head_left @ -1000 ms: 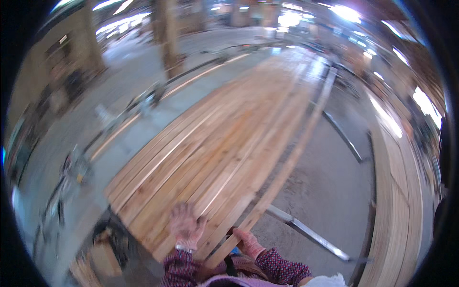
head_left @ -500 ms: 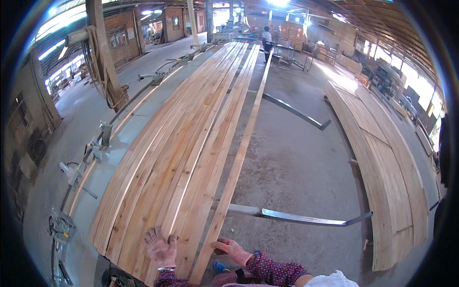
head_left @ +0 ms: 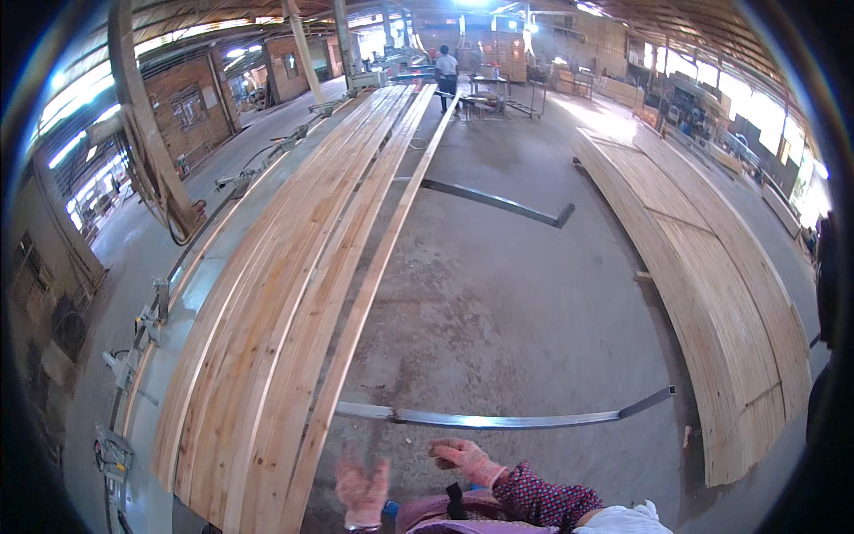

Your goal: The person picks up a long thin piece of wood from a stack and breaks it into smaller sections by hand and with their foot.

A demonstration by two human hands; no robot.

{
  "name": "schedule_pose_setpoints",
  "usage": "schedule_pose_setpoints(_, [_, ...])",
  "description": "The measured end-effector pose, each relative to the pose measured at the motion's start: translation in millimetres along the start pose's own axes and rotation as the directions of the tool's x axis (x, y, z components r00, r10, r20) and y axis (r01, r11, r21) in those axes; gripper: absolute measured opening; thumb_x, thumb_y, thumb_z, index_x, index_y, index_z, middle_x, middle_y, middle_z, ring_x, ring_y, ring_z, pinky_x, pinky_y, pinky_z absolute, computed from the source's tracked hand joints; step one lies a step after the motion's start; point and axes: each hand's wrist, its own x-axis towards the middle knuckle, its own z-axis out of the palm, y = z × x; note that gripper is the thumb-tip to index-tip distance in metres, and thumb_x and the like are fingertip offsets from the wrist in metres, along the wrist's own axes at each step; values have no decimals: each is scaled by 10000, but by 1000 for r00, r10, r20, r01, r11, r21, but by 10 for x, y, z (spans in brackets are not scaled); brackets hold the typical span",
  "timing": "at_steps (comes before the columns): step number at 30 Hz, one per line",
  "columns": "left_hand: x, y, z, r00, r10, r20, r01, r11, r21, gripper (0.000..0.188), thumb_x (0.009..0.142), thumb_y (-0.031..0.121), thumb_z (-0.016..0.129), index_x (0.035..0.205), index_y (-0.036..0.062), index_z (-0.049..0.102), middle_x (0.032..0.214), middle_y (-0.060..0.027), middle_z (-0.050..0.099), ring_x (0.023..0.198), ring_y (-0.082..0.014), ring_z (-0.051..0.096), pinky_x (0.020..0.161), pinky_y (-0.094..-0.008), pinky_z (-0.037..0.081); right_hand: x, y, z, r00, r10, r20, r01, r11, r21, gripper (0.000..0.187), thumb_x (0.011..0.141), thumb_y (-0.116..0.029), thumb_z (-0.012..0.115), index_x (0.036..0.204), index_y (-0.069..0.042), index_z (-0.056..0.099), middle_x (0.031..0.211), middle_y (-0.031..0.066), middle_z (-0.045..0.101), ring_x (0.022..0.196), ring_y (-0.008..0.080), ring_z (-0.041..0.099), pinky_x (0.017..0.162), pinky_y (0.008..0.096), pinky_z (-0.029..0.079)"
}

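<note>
Both my hands wear pinkish work gloves and hold nothing. My left hand (head_left: pixel 363 489), slightly blurred, is open with its fingers spread, just right of the near end of a long narrow wooden board (head_left: pixel 356 325). My right hand (head_left: pixel 466 459) hovers farther right over the floor, its fingers stretched leftward and loosely apart, clear of the wood. That board lies along the right side of a row of long, pale, knotty boards (head_left: pixel 240 383), with a gap between that widens in places. The boards rest on a table with metal support arms.
Two metal arms, a near one (head_left: pixel 507 421) and a far one (head_left: pixel 498 201), jut right over the concrete floor. A large stack of planks (head_left: pixel 703 294) stands at right. Clamps (head_left: pixel 113 451) line the table's left side. Another person (head_left: pixel 447 71) stands at the boards' far end.
My left hand has come off the boards and moved right. My right hand has let go of the outer board's edge. The view has shifted, with the boards now farther left.
</note>
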Motion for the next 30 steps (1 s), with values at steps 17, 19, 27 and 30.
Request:
schedule_pose_setpoints(17, [-134, 1948, 1973, 327, 544, 773, -751, 646, -137, 730, 854, 528, 682, 1398, 69, 520, 1378, -197, 581, 1237, -377, 574, 1034, -463, 474, -1866, 784, -1738, 645, 10, -764, 450, 803, 391, 405, 1002, -249, 574, 1300, 25, 577, 1145, 166, 685, 854, 265, 686, 792, 418, 582])
schedule_pose_setpoints(19, [-230, 2052, 2173, 260, 571, 778, -790, 589, -169, 726, 848, 515, 692, 1395, 67, 523, 1369, -198, 588, 1219, -377, 587, 1026, -458, 483, -2040, 1131, -1869, 622, 45, -782, 488, 759, 432, 420, 1003, -273, 563, 1300, 24, 573, 1175, 175, 674, 882, 285, 686, 807, 434, 577])
schedule_pose_setpoints(27, [-974, 2523, 2909, 285, 377, 882, -525, 831, -186, 722, 909, 470, 680, 1461, 57, 465, 1417, -210, 558, 1286, -341, 564, 1062, -405, 461, -2420, 1199, -2560, 529, 149, -835, 591, 642, 489, 405, 984, -332, 578, 1211, 3, 592, 1113, 157, 667, 894, 295, 650, 785, 448, 557])
schedule_pose_setpoints(30, [-1254, 2762, 3212, 216, 217, 952, -394, 912, -118, 746, 945, 537, 611, 1503, 81, 418, 1457, -179, 535, 1348, -295, 517, 1104, -376, 413, -2596, 1231, -3079, 503, 197, -841, 631, 581, 514, 412, 965, -336, 614, 1205, -1, 612, 1057, 152, 691, 809, 259, 652, 738, 408, 562])
